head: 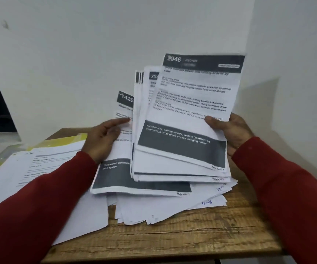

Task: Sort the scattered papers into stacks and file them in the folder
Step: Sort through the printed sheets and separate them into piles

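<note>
The right hand (232,132) clamps its fingers on a fanned sheaf of printed pages (184,130), held upright. The left hand (104,139) pinches a single sheet (123,174) just left. The yellow folder (58,142) lies further left on the worktop (192,235), nearer the left hand.

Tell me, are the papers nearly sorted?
Not yet. The right hand grips a gathered stack, and the left hand holds one more sheet. Loose papers lie on the table, and the yellow folder is open, some pages on it.
</note>
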Motion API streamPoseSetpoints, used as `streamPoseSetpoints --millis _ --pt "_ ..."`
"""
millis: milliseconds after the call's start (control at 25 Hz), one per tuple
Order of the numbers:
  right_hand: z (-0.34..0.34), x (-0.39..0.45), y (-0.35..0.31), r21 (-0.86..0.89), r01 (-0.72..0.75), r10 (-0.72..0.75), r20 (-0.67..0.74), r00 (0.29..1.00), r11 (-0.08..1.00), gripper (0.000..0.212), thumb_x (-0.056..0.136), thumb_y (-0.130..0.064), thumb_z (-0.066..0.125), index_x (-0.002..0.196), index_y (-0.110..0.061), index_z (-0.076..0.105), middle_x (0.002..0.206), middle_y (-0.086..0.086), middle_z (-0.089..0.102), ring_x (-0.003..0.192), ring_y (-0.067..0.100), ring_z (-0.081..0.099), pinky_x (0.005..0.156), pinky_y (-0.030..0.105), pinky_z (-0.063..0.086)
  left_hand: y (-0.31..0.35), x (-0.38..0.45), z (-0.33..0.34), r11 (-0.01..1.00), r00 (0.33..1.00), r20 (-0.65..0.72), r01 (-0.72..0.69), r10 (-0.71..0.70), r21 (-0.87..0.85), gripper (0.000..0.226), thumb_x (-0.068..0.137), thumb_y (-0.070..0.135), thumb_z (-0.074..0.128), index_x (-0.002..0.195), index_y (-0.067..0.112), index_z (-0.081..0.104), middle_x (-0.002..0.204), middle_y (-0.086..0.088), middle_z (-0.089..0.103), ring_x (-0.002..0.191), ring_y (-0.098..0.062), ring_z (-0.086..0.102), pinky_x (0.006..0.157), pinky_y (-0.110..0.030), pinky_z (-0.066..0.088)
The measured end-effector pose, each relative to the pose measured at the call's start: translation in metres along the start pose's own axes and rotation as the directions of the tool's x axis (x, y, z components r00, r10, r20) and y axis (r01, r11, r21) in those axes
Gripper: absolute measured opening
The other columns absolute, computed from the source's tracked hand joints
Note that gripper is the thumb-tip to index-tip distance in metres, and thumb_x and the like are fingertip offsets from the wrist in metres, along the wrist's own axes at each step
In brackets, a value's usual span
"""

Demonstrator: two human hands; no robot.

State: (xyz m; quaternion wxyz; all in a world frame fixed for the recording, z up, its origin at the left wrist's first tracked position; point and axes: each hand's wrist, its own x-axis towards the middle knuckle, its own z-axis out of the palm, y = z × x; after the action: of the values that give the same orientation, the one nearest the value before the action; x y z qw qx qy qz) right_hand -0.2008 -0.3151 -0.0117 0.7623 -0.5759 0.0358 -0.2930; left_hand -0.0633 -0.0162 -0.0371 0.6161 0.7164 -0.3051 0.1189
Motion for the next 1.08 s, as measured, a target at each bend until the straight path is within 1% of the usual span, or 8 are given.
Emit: streamPoseSetpoints --millis 80,160,440,520,600,720,840,1080 --pt "0.012 -0.007 0.009 -0.039 -0.024 0.026 0.071 0.997 0.999 0.031 0.087 0.009 0.061 0.114 -0.004 0.066 0.098 0.006 0.077 0.084 0.021 0.075 0.067 0.029 0.06 0.009 -0.005 0.006 0.973 0.987 0.025 0.159 -0.156 -0.165 0.025 0.096 0.004 0.052 0.104 0.015 0.073 0.095 0.01 0.077 0.093 -0.006 0.07 0.096 -0.034 0.051" --pt "0.02 -0.012 0.015 -0.039 -0.035 0.039 0.106 0.994 0.999 0.031 0.088 0.008 0.06 0.116 -0.004 0.066 0.103 0.008 0.076 0.087 0.022 0.074 0.07 0.03 0.06 0.017 -0.008 0.01 0.91 0.953 0.094 0.302 -0.287 -0.283 0.028 0.099 0.024 0.053 0.105 0.006 0.073 0.096 -0.004 0.077 0.089 -0.016 0.072 0.086 -0.033 0.054" --pt "0.031 -0.018 0.017 -0.064 -0.069 0.075 0.094 0.993 0.996 0.029 0.09 0.004 0.061 0.119 -0.002 0.065 0.108 0.012 0.074 0.094 0.028 0.073 0.079 0.038 0.061 0.011 -0.005 -0.002 0.965 0.98 -0.066 0.17 -0.187 -0.2 0.027 0.09 0.035 0.067 0.07 0.016 0.071 0.063 0.006 0.069 0.054 -0.006 0.061 0.056 -0.018 0.05" --pt "0.022 -0.009 0.011 -0.081 -0.013 0.01 -0.036 0.999 0.997 0.032 0.089 0.003 0.064 0.121 -0.001 0.065 0.109 0.014 0.074 0.096 0.03 0.072 0.08 0.04 0.06 0.01 -0.003 -0.003 0.951 0.978 -0.088 0.162 -0.191 -0.265 0.019 0.092 0.03 0.067 0.08 0.016 0.071 0.071 0.005 0.073 0.061 -0.007 0.066 0.06 -0.019 0.054" --pt "0.003 0.003 0.003 -0.064 0.061 -0.072 -0.192 0.979 0.996 0.035 0.088 0.001 0.067 0.123 -0.002 0.064 0.114 0.014 0.072 0.1 0.03 0.071 0.086 0.042 0.059 0.006 0.0 -0.007 0.949 0.981 -0.109 0.124 -0.161 -0.29 0.01 0.095 0.021 0.064 0.093 0.016 0.072 0.087 0.002 0.076 0.079 -0.014 0.07 0.078 -0.028 0.058" --pt "-0.032 0.02 -0.007 -0.01 0.078 -0.075 -0.399 0.914 0.997 0.043 0.087 -0.005 0.072 0.127 0.001 0.059 0.11 0.01 0.071 0.084 0.022 0.072 0.068 0.034 0.061 -0.002 0.003 -0.013 0.958 0.988 -0.105 0.076 -0.109 -0.276 0.016 0.098 0.011 0.059 0.111 0.013 0.068 0.1 0.004 0.075 0.091 -0.015 0.07 0.09 -0.03 0.056" --pt "-0.043 0.025 -0.008 0.075 0.059 -0.022 -0.424 0.905 0.995 0.041 0.087 -0.004 0.071 0.125 0.004 0.059 0.094 0.009 0.074 0.071 0.019 0.073 0.059 0.035 0.06 -0.007 0.005 -0.014 0.962 0.991 -0.101 0.058 -0.088 -0.268 0.02 0.099 0.005 0.055 0.109 0.019 0.065 0.091 0.013 0.076 0.084 -0.005 0.07 0.086 -0.025 0.057" --pt "-0.04 0.03 0.0 0.112 0.09 -0.046 -0.342 0.938 0.99 0.039 0.088 0.001 0.067 0.126 0.0 0.06 0.114 0.014 0.072 0.099 0.031 0.072 0.078 0.044 0.061 -0.011 0.007 -0.014 0.932 0.993 -0.057 0.081 -0.108 -0.353 0.026 0.099 0.002 0.052 0.119 0.016 0.061 0.095 0.007 0.077 0.085 -0.009 0.072 0.083 -0.027 0.059"
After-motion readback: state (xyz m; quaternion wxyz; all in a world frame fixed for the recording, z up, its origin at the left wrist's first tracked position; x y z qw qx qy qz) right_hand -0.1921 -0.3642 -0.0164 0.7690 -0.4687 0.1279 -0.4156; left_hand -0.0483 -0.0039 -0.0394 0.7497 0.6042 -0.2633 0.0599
